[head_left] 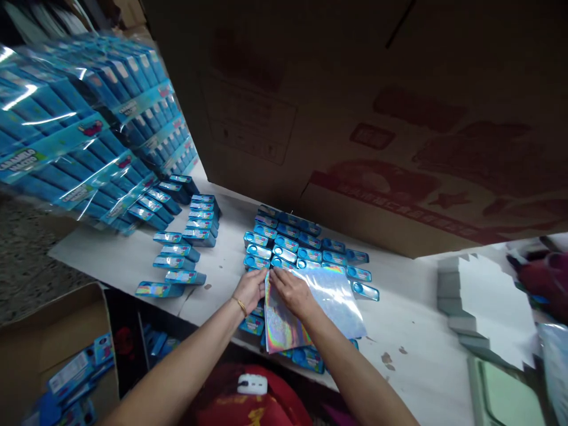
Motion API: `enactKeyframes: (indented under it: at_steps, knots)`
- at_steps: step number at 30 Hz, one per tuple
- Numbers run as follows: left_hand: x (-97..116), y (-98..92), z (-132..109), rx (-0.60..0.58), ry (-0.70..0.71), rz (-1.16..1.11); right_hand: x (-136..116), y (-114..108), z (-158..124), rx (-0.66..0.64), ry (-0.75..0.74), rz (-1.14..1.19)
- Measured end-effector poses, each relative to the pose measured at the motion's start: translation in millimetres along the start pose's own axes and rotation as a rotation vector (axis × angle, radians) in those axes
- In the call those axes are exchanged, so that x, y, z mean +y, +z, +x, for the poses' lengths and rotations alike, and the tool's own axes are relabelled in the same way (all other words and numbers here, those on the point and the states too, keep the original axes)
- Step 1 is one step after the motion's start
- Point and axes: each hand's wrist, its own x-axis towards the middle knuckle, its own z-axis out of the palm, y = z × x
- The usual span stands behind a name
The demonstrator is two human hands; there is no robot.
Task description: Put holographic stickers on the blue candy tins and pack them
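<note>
A shiny rainbow holographic sheet [335, 299] lies over several small blue boxes [309, 254]. At the sheet's upper left corner, my left hand [249, 290] is closed with its fingertips against the edge. My right hand [291, 291] reaches across the sheet, its fingers together and bent at that same corner, close beside the left fingers. What exactly the fingertips pinch is partly hidden. Blue boxes stand in rows beyond and under the sheet, some with a round mark on the upward face.
More blue boxes [202, 216] stand on the white table [239, 204] to the left. Behind them are plastic-wrapped stacks [89, 136]. A large cardboard carton [355, 118] walls off the back. White card pieces [492, 302] and a pale green container [510, 390] are right; an open carton [53, 325] holds boxes lower left.
</note>
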Motion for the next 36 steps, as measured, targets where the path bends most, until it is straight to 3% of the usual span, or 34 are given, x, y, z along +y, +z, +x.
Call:
enactKeyframes:
  at_steps: [2, 5, 9, 15, 17, 21, 24, 28, 32, 36]
  knots:
    - [0.5, -3.1, 3.3, 0.003, 0.001, 0.016, -4.8, 5.1, 0.0, 0.038, 0.028, 0.031]
    - [-0.6, -9.7, 8.8, 0.019, 0.044, 0.149, -15.0, 9.8, 2.6, 0.077, 0.197, 0.165]
    - [-0.7, -20.9, 18.2, 0.079, 0.299, 0.514, -24.1, -5.8, 10.5, 0.113, 0.451, 0.535]
    - [12.3, -37.2, 25.5, 0.076, 0.747, 0.922, -10.6, -40.2, 31.3, 0.319, 0.810, 1.195]
    - [19.8, -38.4, 23.5, 0.099, 0.727, 0.832, -4.9, -36.6, 40.1, 0.364, 0.960, 1.335]
    - [37.8, -32.7, 14.6, 0.078, 0.409, 0.387, -3.6, -14.3, 55.8, 0.412, 1.144, 1.490]
    - [50.9, -27.8, 10.3, 0.044, 0.307, 0.255, -9.6, 0.8, 64.6, 0.491, 1.198, 1.506]
    - [67.1, -27.9, 21.7, 0.087, 0.358, 0.245, -14.5, 17.7, 79.5, 0.590, 1.182, 1.359]
    - [84.2, -33.1, 58.6, 0.135, 0.490, 0.311, -7.4, 37.3, 103.5, 0.694, 1.183, 1.123]
    - [99.3, -39.0, 104.5, 0.170, 0.628, 0.499, 5.2, 50.5, 125.7, 0.682, 1.175, 0.794]
